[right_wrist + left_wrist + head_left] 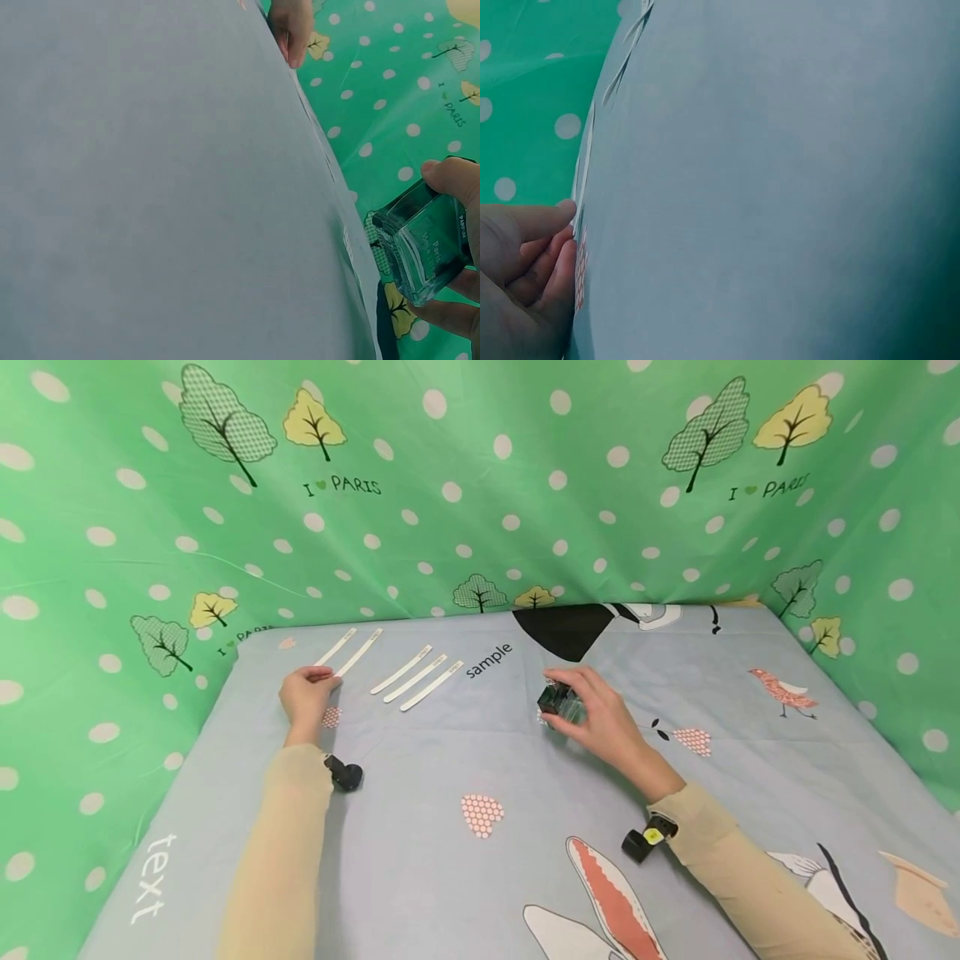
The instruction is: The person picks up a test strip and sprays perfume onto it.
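Observation:
With thumb and fingers, my right hand [603, 718] grips a square glass perfume bottle [424, 244] by its sides, tilted and held over the cloth. Its dark end [553, 697] points left in the head view. My left hand [303, 693] is at the far left of the table and pinches the near end of a white paper test strip [360, 652]. Another strip [335, 646] lies just left of it, its lower end hidden behind the fingers. To the right, three more strips [416, 681] lie side by side at a slant, small print at their upper ends.
A grey-blue printed cloth [420, 760] covers the table. Behind it and along both sides hangs a green dotted curtain [465, 460]. Each wrist carries a small black camera [345, 772].

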A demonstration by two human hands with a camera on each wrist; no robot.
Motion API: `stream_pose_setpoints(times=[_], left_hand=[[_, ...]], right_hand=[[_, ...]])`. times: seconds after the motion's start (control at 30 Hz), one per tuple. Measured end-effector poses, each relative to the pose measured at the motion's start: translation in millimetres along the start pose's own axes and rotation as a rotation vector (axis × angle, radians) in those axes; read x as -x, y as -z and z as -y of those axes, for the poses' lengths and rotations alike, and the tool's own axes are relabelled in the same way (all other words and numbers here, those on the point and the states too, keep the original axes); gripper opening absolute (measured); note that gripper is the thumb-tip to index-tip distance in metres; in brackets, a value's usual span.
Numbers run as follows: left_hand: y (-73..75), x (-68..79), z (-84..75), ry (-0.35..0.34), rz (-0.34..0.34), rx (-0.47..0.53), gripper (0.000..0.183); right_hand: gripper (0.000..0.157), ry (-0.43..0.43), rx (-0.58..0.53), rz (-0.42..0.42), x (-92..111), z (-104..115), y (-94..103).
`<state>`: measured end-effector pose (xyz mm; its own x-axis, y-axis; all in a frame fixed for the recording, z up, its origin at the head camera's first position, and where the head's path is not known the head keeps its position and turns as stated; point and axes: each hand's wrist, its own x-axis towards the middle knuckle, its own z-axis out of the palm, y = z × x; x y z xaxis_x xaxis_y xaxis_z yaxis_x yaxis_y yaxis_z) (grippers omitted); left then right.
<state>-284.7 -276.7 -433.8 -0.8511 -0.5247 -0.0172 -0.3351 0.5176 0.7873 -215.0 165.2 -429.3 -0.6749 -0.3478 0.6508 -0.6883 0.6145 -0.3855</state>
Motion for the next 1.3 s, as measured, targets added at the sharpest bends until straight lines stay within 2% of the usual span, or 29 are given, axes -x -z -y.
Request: stream_pose_setpoints(times=[0.3,0.57,1.0,1.3], left_hand=[[-2.4,-5.0,-3.2,0.029,0.011,-0.088,0.026],[-2.5,-5.4,-6.0,0.063,0.017,-0.108,0.026],[1.9,-4.6,-1.8,0.056,0.014,-0.041,0.024],[5.7,3.1,-9.9,0.049,0.088,-0.016,0.027]], right_hand=[[0.067,0.003,0.004,0.004,-0.3,0.2,-1.1],[0.065,0.007,0.002,-0.001,0.6,0.1,-1.6],[0.066,0.015,-0.003,-0.004,-0.4,1.4,-1.8],[0.066,0.006,0.0,-0.003,-0.5,1.7,-1.5]])
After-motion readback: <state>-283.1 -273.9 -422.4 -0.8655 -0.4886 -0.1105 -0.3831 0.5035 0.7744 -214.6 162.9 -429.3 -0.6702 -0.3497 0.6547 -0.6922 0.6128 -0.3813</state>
